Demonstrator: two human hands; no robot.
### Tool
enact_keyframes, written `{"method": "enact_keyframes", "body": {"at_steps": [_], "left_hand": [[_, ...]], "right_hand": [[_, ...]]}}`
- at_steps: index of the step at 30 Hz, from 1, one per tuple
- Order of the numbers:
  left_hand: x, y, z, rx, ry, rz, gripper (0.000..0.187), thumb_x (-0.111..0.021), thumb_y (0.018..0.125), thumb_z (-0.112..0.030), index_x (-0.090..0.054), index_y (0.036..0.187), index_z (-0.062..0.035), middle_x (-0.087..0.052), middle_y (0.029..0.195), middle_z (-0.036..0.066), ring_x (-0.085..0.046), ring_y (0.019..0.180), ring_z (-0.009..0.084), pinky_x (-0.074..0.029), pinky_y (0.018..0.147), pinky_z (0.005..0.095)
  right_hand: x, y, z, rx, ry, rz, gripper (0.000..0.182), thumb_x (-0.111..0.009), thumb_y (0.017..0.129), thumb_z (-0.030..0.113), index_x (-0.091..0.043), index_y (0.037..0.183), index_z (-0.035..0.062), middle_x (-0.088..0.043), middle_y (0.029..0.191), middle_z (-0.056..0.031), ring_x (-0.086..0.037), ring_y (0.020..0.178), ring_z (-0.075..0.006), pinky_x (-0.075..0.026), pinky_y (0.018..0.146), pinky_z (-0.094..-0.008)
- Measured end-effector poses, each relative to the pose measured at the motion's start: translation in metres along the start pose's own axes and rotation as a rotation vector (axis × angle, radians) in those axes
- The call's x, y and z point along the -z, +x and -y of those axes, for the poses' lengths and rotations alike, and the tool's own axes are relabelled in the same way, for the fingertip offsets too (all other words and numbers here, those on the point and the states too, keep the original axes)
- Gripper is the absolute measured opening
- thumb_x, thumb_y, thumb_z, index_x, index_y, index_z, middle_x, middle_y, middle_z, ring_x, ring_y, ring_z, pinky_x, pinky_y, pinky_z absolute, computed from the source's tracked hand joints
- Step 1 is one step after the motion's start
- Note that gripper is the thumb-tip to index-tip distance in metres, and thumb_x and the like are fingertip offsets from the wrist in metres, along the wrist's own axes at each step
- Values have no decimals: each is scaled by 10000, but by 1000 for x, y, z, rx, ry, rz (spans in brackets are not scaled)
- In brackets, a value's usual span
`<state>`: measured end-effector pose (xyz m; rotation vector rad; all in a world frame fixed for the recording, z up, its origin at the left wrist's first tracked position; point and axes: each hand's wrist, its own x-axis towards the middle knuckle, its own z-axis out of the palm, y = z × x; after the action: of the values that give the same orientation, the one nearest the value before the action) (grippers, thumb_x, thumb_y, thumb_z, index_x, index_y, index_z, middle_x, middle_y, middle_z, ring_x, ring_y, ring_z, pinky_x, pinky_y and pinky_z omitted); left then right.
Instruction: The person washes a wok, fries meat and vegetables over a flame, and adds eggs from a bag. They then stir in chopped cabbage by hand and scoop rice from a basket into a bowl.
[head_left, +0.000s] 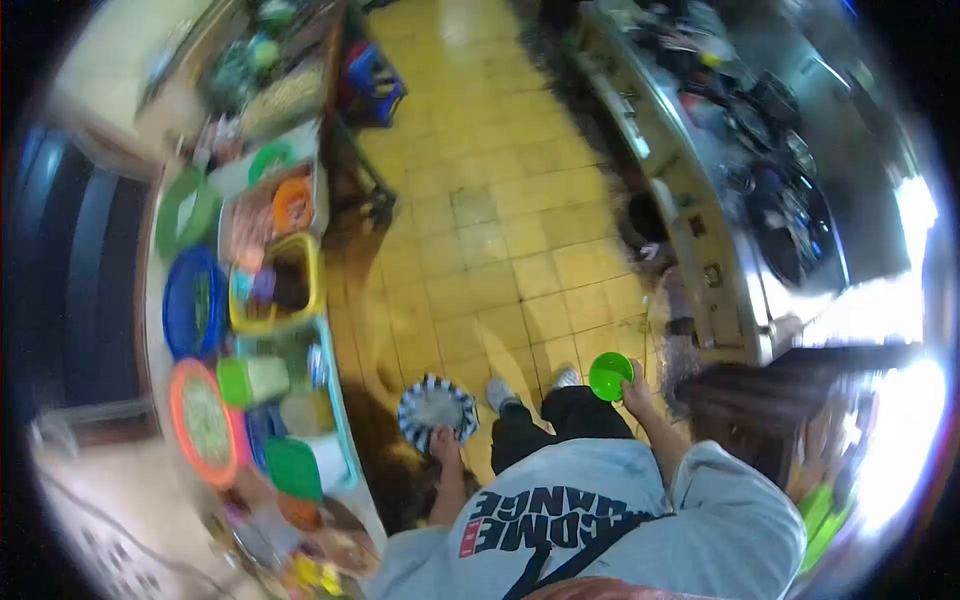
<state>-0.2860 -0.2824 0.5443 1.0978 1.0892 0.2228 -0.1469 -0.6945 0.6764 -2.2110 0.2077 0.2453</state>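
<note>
Green plastic bowl (609,376), 1 item, clamped at its near rim by the right hand (637,397) over the yellow tiled floor (500,200); striped blue-and-white plate (436,409), 1 item, gripped at its near edge by the left hand (444,441), beside the left counter (345,400).

Fisheye warp, dark vignetted corners, blown-out glare at right, soft motion blur throughout
</note>
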Motion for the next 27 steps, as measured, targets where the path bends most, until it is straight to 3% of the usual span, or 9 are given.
{"method": "enact_keyframes", "body": {"at_steps": [6, 8, 9, 10, 12, 14, 18, 22, 27], "left_hand": [[-26, 49, -41, 19, 734, 364, 109, -568, 769, -145, -577, 790, -38, -555, 677, 42, -526, 567, 170, -437, 478, 311], [-57, 61, -67, 535, 277, 596, 120, -554, 774, -147, -576, 709, -48, -543, 619, 39, -523, 528, 166, -435, 462, 322], [-79, 85, -53, 70, 796, 543, 94, -499, 797, -187, -522, 724, -132, -451, 540, 18, -404, 411, 159, -292, 343, 287], [-104, 85, -61, 57, 802, 567, 94, -499, 797, -187, -522, 724, -132, -451, 540, 18, -404, 411, 159, -292, 343, 287], [-182, 73, -71, 145, 513, 259, 107, -537, 763, -97, -542, 659, -71, -481, 523, 20, -456, 424, 137, -352, 352, 287], [-260, 54, -98, 321, 300, 537, 87, -532, 762, -94, -537, 679, -68, -462, 515, 14, -426, 412, 108, -319, 337, 255], [-465, -47, -115, 35, 529, 646, 76, -556, 796, -158, -538, 769, -90, -481, 587, -2, -442, 474, 86, -346, 404, 222], [-668, -131, -141, -95, 563, 1193, 124, -579, 819, -193, -542, 833, -75, -495, 629, -30, -428, 503, 51, -326, 423, 207], [-908, -200, -125, -365, 585, 1537, 208, -607, 801, -193, -582, 939, -39, -569, 733, -3, -486, 601, 55, -370, 519, 188]], "right_hand": [[62, 3, -24, -334, 196, -273, 499, -502, 763, 78, -325, 1229, 74, -538, 1010, -250, -528, 934, -407, -430, 778, -449], [75, 0, -74, -349, 111, -389, 491, -510, 765, 77, -331, 1222, 71, -531, 1017, -252, -515, 957, -408, -427, 796, -442], [82, -5, -92, -355, 196, -445, 485, -515, 761, 77, -341, 1214, 68, -538, 1015, -246, -520, 964, -397, -425, 807, -441], [83, -16, -107, -357, 203, -471, 485, -515, 761, 77, -341, 1214, 68, -538, 1015, -246, -520, 964, -397, -425, 807, -441], [86, -26, -155, -79, -166, -825, 398, -508, 751, -2, -403, 1131, 51, -551, 846, -204, -586, 635, -320, -479, 547, -383], [112, -41, -165, -693, 307, -582, 367, -519, 757, 26, -404, 1105, 33, -564, 901, -203, -591, 740, -324, -483, 620, -415], [164, -65, -112, -949, 533, -718, 292, -517, 812, 211, -447, 1028, 27, -579, 830, -151, -597, 674, -253, -483, 535, -364], [139, -84, -160, -1015, 865, -652, 232, -545, 791, 185, -506, 986, 66, -563, 749, -104, -555, 551, -213, -452, 397, -359], [48, -110, -162, -1201, 920, -1171, 287, -500, 790, 181, -478, 1050, 63, -563, 722, -133, -559, 541, -250, -437, 403, -391]]}}
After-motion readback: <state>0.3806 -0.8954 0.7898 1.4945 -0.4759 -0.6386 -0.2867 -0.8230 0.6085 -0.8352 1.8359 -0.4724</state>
